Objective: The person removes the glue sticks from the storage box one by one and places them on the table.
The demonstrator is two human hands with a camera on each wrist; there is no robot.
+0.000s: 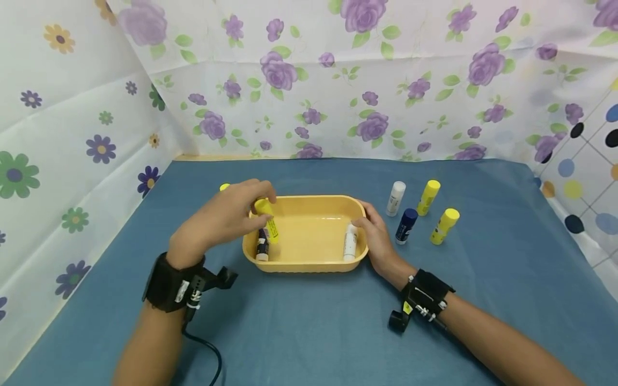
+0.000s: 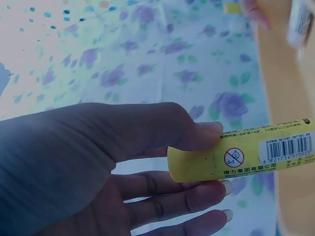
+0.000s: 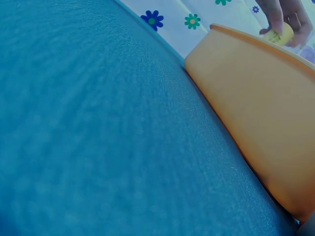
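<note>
My left hand [image 1: 236, 209] pinches a yellow glue stick [image 1: 271, 228] between thumb and fingers, over the left end of a yellow plastic tray [image 1: 309, 266]. In the left wrist view the barcode side of that glue stick [image 2: 241, 153] shows. A dark glue stick [image 1: 262, 246] leans inside the tray's left end, partly hidden by the held one. At the right end a white glue stick [image 1: 350, 244] leans against the inner wall. My right hand [image 1: 379, 238] grips the tray's right rim, thumb on the inner side and fingers outside.
Right of the tray stand a white glue stick [image 1: 396, 198], a dark blue one [image 1: 406, 226] and two yellow ones, the rear [image 1: 428, 197] and front [image 1: 444, 226]. A yellow cap [image 1: 224, 186] peeks out behind my left hand. Blue cloth [image 1: 309, 327] covers the table.
</note>
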